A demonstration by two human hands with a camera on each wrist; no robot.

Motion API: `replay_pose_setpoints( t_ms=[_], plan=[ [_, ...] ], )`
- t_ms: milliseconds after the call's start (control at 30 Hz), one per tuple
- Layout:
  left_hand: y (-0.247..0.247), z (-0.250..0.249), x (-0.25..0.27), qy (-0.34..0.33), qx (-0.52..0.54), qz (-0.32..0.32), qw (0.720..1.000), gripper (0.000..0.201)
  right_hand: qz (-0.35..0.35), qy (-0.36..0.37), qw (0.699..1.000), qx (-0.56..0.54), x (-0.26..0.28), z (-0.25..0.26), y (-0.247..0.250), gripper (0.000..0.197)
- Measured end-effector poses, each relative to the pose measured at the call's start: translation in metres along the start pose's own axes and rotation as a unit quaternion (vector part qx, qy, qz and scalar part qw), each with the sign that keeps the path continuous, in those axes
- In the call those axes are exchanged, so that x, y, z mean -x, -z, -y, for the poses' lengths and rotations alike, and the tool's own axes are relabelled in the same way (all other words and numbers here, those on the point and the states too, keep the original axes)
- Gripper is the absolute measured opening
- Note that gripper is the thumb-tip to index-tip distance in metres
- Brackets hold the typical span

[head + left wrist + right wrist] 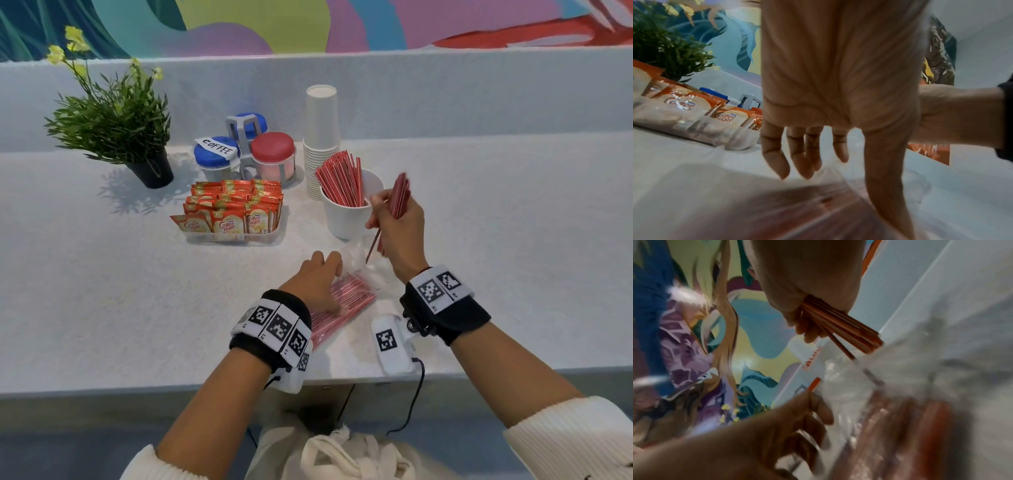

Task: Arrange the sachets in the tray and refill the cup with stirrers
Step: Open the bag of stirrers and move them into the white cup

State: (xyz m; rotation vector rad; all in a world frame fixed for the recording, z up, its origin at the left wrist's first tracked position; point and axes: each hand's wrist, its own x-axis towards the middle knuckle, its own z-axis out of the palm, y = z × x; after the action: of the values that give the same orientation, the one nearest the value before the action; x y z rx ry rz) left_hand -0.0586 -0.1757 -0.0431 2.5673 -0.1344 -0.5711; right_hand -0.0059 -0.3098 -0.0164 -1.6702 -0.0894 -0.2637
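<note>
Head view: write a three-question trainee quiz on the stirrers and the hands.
1. True or false: the right hand grips a bunch of stirrers.
2. Where does the left hand rest? A) on the tray of sachets B) on the bag of stirrers C) on the stack of paper cups
3. Fill in: the white cup already holds red ____.

Key: 1 true; 2 B; 3 stirrers.

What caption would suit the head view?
Right hand lifts a bundle of stirrers beside the cup; left hand rests on the bag.
</note>
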Motion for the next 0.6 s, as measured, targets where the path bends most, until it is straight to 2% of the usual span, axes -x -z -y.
replay_pose_setpoints(
  t_ms=[167,233,333,467,600],
  plan=[
    [0.004,0.003,-0.006,0.033,-0.01,0.044,0.998,0.061,0.056,-0.062,0.993,0.079,0.014,-0.034,-0.004,0.028],
    [0.008,0.003,-0.008,0.03,-0.005,0.05,0.998,0.057,0.06,-0.082,0.992,0.075,0.014,-0.038,-0.005,0.034],
    [0.021,-0.002,-0.01,0.012,0.001,0.038,0.999,0.048,0.047,-0.072,0.995,0.042,0.005,-0.029,-0.004,0.039],
    [0.058,-0.013,-0.013,-0.04,0.048,-0.052,0.997,0.038,0.017,-0.032,0.999,-0.018,-0.018,0.003,-0.008,0.047],
    [0.098,-0.019,-0.024,-0.08,0.096,-0.146,0.981,0.014,-0.032,-0.009,0.996,-0.085,-0.053,0.036,-0.017,0.05]
  ],
)
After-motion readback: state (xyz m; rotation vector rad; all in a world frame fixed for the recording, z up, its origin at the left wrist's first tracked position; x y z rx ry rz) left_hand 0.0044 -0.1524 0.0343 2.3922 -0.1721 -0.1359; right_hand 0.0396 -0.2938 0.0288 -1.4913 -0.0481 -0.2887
